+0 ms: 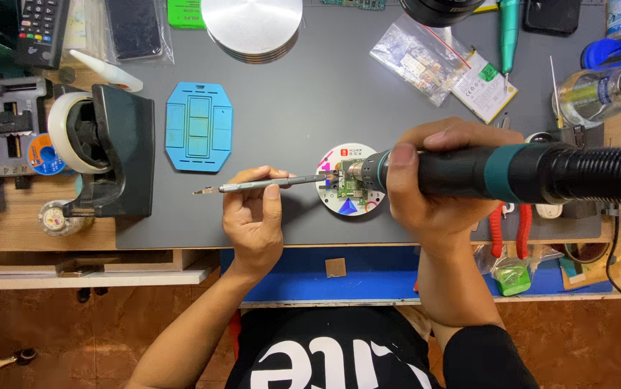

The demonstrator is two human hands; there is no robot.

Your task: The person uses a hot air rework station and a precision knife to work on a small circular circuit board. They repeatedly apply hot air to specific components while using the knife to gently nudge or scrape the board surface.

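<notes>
The left hand (253,216) pinches slim metal tweezers (267,185) toward a small circuit board (351,186) on a round white pad (346,207); the right hand (443,180) grips a black hot-air handle (497,173) over the grey worktop (310,108).

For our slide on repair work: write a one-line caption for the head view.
Right hand aims a hot-air tool at a small circuit board while left hand steadies it with tweezers.
</notes>
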